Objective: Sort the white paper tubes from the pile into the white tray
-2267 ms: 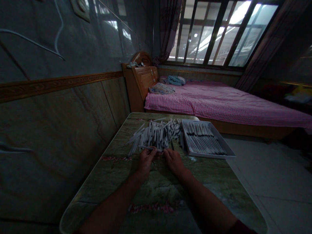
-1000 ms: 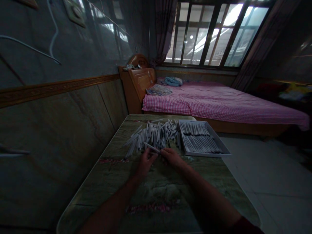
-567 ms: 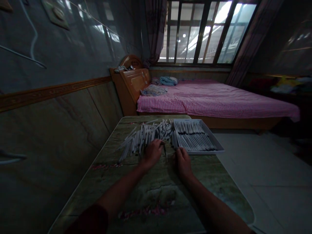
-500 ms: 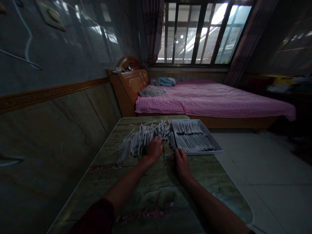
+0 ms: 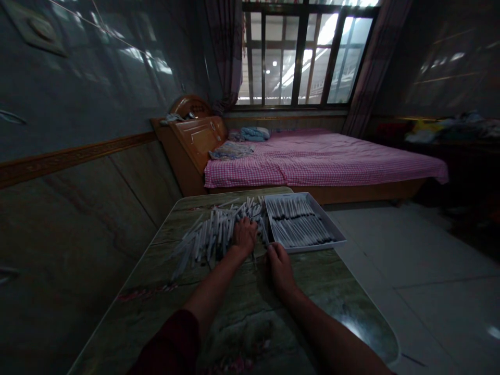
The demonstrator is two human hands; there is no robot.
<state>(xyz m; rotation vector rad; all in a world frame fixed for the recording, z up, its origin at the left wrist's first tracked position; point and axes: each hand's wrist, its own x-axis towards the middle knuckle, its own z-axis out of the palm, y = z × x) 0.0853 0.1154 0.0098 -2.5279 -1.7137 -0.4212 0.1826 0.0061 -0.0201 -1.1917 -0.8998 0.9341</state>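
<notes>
A loose pile of thin white pen-like sticks [image 5: 214,226] lies on the far part of the table; their exact kind is too dim to make out. My left hand [image 5: 245,235] is at the right side of this pile, fingers curled down among the sticks, and whatever is in them is hidden. Beside the box's near left corner, my right hand [image 5: 279,266] is closed with thumb and fingers around the lower end of one white stick [image 5: 264,232]. The shallow white box [image 5: 315,247] holds two rows of similar sticks with dark ends, laid side by side.
The table [image 5: 242,307] has a green marbled top with rounded corners. Past its far edge stands a bed [image 5: 332,161] with a pink checked sheet and a wooden headboard [image 5: 201,138]. A wall [image 5: 97,198] runs along the left, and pale floor tiles [image 5: 375,245] lie to the right.
The whole view has shifted, so table and bed sit farther left. My left hand has moved slightly deeper into the pile. My right hand stays closed near the box corner.
</notes>
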